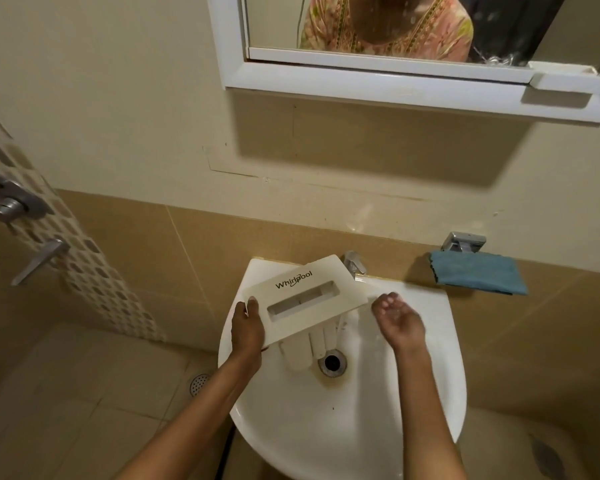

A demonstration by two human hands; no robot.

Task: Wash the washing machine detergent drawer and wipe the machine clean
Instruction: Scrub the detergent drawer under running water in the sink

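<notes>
The drawer [303,299] hangs tilted over the sink [343,427], compartments pointing down toward the drain [331,362]. It looks like light, stiff plastic, probably wet and slippery; the front panel's ends or handle slot seem the safest hold. The left grip [246,323] clasps the panel's left end. The right grip [397,315] is cupped palm-up, empty, just beside the right corner. A blue cloth [478,271] lies nearby.

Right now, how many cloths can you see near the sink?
1. The blue cloth hangs by a metal holder on the wall, right of the sink; others may lie outside the frame.
</notes>
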